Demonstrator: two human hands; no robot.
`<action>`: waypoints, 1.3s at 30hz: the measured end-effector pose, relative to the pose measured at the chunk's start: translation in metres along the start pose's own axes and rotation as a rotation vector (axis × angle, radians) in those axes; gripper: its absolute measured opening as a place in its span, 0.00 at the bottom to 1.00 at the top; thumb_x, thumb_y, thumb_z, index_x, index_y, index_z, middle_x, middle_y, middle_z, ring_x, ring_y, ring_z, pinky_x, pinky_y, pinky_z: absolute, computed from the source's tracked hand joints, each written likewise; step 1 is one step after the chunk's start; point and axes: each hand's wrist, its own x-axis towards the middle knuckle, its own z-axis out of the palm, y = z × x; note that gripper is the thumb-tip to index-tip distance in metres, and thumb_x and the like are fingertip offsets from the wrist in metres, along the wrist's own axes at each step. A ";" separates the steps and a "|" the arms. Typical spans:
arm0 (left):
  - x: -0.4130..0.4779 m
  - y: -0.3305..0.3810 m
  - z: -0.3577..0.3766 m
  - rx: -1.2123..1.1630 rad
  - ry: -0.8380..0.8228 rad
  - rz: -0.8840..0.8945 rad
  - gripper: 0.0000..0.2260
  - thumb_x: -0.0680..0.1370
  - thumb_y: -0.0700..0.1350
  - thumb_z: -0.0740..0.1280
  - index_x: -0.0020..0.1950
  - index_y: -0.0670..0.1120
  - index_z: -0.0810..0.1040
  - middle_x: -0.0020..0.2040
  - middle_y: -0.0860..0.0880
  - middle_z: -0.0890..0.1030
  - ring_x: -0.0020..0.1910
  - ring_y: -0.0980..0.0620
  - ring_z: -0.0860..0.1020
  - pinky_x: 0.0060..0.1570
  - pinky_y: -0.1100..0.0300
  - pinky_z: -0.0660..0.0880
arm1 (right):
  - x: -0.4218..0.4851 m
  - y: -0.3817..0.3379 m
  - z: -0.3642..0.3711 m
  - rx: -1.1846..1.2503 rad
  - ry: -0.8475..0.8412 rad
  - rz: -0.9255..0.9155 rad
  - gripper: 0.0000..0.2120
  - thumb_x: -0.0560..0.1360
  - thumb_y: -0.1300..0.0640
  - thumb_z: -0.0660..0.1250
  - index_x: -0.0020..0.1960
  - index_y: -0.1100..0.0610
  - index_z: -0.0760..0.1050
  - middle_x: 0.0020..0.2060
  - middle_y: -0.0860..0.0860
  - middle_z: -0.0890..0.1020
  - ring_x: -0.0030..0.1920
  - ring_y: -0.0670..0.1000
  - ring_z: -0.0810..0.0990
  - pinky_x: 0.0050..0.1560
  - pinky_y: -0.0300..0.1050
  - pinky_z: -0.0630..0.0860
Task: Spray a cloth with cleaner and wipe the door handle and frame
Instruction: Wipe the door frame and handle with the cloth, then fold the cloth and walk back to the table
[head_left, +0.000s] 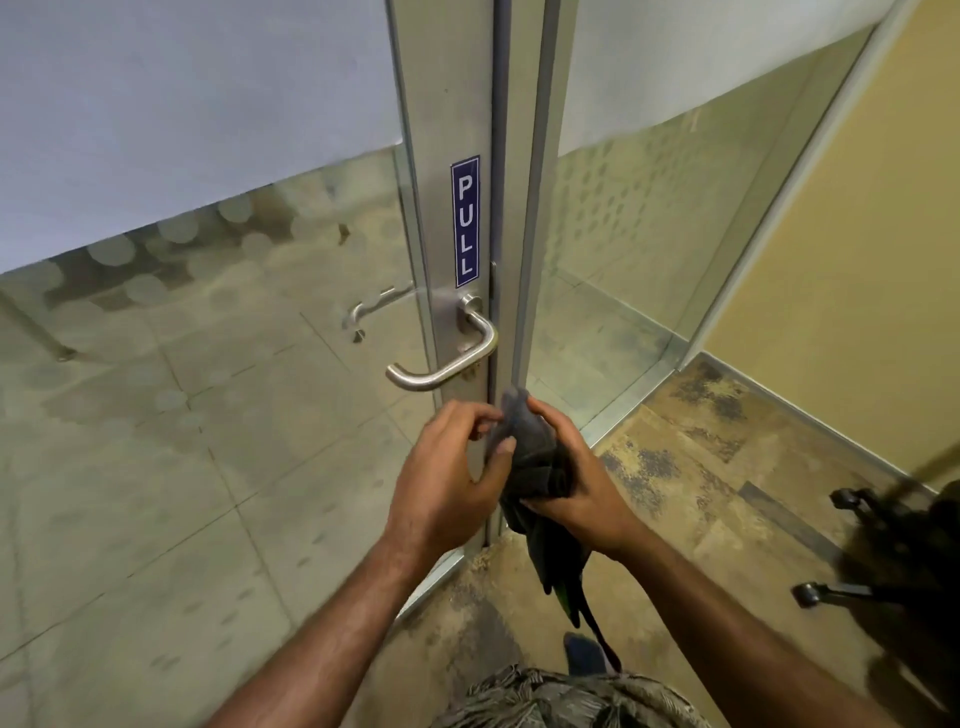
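Left hand (447, 467) and right hand (574, 478) both grip the cloth (524, 457) — below the door handle (447, 353).

The door handle (444, 348) sits on the door frame (457, 104) directly below the PULL sign (465, 221). At its five o'clock both hands hold the cloth (530, 457), left hand (447, 478) at nine o'clock of it, right hand (576, 483) at three. An office chair base (872, 551) stands at the cloth's four o'clock.
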 end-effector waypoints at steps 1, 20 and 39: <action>-0.002 -0.003 0.004 -0.106 0.002 -0.107 0.13 0.81 0.54 0.67 0.62 0.51 0.74 0.53 0.56 0.76 0.52 0.58 0.76 0.51 0.61 0.77 | -0.002 0.002 0.000 -0.010 0.003 -0.007 0.44 0.69 0.61 0.76 0.78 0.43 0.58 0.70 0.46 0.72 0.68 0.50 0.75 0.65 0.50 0.78; 0.016 0.012 0.032 -0.185 -0.356 -0.204 0.17 0.82 0.44 0.68 0.71 0.49 0.74 0.62 0.48 0.81 0.58 0.53 0.78 0.55 0.63 0.72 | -0.034 0.005 -0.008 -0.284 -0.034 -0.056 0.64 0.58 0.48 0.85 0.81 0.49 0.47 0.78 0.46 0.55 0.78 0.46 0.59 0.75 0.45 0.65; 0.049 0.053 0.018 -0.137 -0.511 0.167 0.15 0.81 0.46 0.70 0.67 0.50 0.74 0.59 0.52 0.82 0.60 0.55 0.79 0.63 0.53 0.76 | -0.040 -0.011 -0.104 -0.134 -0.087 0.109 0.15 0.74 0.63 0.74 0.59 0.60 0.79 0.52 0.56 0.84 0.54 0.54 0.83 0.55 0.50 0.82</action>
